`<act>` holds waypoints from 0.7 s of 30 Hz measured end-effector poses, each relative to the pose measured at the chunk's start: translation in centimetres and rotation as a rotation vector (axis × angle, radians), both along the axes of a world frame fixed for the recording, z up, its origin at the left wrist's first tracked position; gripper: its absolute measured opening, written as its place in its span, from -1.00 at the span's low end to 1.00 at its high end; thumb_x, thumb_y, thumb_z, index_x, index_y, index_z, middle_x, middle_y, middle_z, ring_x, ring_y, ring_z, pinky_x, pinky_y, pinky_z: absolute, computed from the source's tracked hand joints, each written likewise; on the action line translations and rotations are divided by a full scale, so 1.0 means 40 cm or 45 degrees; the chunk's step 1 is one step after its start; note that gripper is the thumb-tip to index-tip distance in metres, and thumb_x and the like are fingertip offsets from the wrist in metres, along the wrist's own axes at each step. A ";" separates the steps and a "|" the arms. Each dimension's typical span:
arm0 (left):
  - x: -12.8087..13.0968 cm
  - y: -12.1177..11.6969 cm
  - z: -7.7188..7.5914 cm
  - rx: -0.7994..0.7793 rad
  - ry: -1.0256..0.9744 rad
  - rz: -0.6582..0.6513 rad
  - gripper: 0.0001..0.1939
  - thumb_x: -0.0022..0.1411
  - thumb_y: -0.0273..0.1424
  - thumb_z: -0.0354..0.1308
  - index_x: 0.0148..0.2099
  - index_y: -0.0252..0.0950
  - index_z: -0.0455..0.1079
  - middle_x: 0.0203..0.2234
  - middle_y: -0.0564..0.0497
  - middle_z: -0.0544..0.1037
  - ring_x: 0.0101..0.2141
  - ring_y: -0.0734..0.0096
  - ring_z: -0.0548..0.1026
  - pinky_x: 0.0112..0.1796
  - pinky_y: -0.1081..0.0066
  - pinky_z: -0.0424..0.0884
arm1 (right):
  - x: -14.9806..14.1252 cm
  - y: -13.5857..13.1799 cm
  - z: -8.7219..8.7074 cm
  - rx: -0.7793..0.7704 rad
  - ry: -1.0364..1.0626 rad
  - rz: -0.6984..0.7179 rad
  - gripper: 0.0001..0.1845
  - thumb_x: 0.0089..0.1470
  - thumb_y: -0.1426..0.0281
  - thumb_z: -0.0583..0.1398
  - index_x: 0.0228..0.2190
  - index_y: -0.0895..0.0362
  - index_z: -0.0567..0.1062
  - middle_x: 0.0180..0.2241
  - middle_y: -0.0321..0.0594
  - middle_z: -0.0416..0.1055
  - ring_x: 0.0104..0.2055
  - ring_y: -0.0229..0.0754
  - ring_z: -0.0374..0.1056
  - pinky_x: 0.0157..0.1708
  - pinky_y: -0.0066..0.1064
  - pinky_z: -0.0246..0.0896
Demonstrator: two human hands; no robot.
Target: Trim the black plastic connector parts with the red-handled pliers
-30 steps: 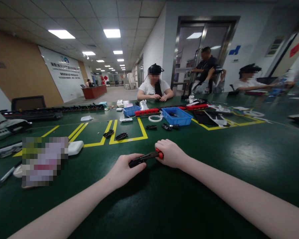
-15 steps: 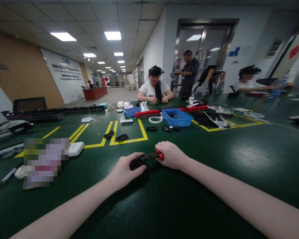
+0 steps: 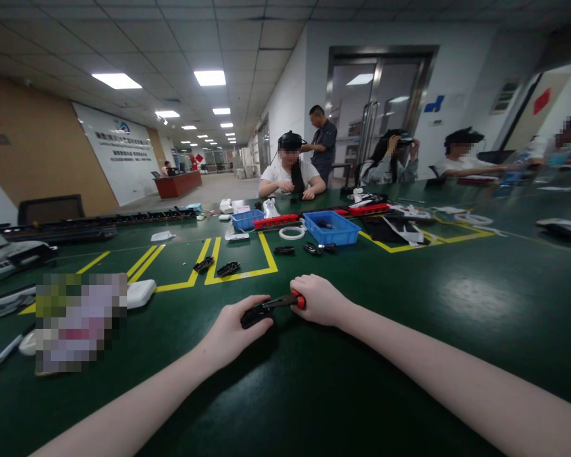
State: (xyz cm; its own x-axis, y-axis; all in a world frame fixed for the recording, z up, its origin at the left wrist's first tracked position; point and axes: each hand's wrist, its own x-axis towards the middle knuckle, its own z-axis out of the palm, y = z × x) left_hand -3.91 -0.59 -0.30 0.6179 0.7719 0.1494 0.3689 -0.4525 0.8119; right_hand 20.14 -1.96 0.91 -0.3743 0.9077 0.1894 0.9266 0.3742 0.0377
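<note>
My right hand (image 3: pixel 321 299) is wrapped round the red handles of a pair of needle-nose pliers (image 3: pixel 282 301). The jaws point left and meet a small black plastic part (image 3: pixel 252 317). That part is pinched between the thumb and fingers of my left hand (image 3: pixel 229 332), just above the table. Whether the jaws bite on it or only touch it, I cannot tell. Farther off, two similar black parts (image 3: pixel 228 269) lie by the yellow tape, and a few more dark pieces (image 3: pixel 284 250) rest in front of a blue bin (image 3: pixel 332 227).
On the left lie a blurred-out flat object (image 3: pixel 78 327) and a white case (image 3: pixel 141 294). A white tape ring (image 3: pixel 292 233), a smaller blue bin (image 3: pixel 247 219) and red strips (image 3: pixel 278 221) stand farther back on the green table (image 3: pixel 409 304). A person (image 3: pixel 290 174) sits opposite.
The view has shifted slightly, so the table things sit a little farther left. Both hands keep their hold on the pliers and the black part. The standing person in the background has turned and moved left.
</note>
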 end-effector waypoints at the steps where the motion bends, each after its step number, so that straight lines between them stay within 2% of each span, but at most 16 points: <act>1: 0.000 0.000 0.000 0.001 -0.007 0.005 -0.50 0.26 -0.22 0.22 0.21 -0.24 0.40 0.01 -0.06 0.58 -0.04 0.15 0.54 0.01 0.20 0.44 | 0.000 0.000 0.000 -0.002 -0.004 -0.001 -0.72 0.22 0.19 0.23 -0.23 0.17 0.48 -0.22 -0.21 0.47 -0.21 -0.17 0.41 -0.17 -0.20 0.37; 6: 0.001 -0.003 0.005 -0.007 0.015 0.041 -0.52 0.27 -0.20 0.22 0.19 -0.23 0.44 -0.03 -0.05 0.59 -0.07 0.17 0.54 -0.03 0.23 0.45 | -0.002 -0.002 0.000 0.004 -0.010 0.006 -0.72 0.21 0.19 0.23 -0.24 0.17 0.48 -0.23 -0.21 0.46 -0.21 -0.17 0.40 -0.17 -0.20 0.36; 13: 0.002 -0.012 0.016 -0.072 0.058 0.000 -0.52 0.32 -0.14 0.15 0.19 -0.26 0.46 -0.38 0.01 0.60 -0.43 0.34 0.50 -0.34 0.38 0.43 | 0.002 0.000 -0.002 0.034 0.033 0.046 -0.77 0.16 0.23 0.25 -0.34 0.16 0.43 -0.29 -0.25 0.42 -0.26 -0.19 0.34 -0.20 -0.25 0.27; 21: 0.001 -0.007 0.008 -0.100 0.061 -0.026 -0.51 0.31 -0.11 0.13 0.14 -0.29 0.50 -0.42 0.03 0.55 -0.53 0.46 0.38 -0.48 0.47 0.29 | 0.005 -0.001 -0.002 0.053 0.099 0.111 -0.82 0.01 0.40 0.29 -0.43 0.11 0.35 -0.35 -0.20 0.44 -0.30 -0.16 0.30 -0.24 -0.33 0.15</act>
State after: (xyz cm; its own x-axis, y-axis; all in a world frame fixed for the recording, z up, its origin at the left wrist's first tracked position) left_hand -3.87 -0.86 0.03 0.6388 0.7671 0.0588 0.3993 -0.3959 0.8270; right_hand 20.33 -2.01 0.85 -0.4344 0.8631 0.2577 0.8912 0.4533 -0.0157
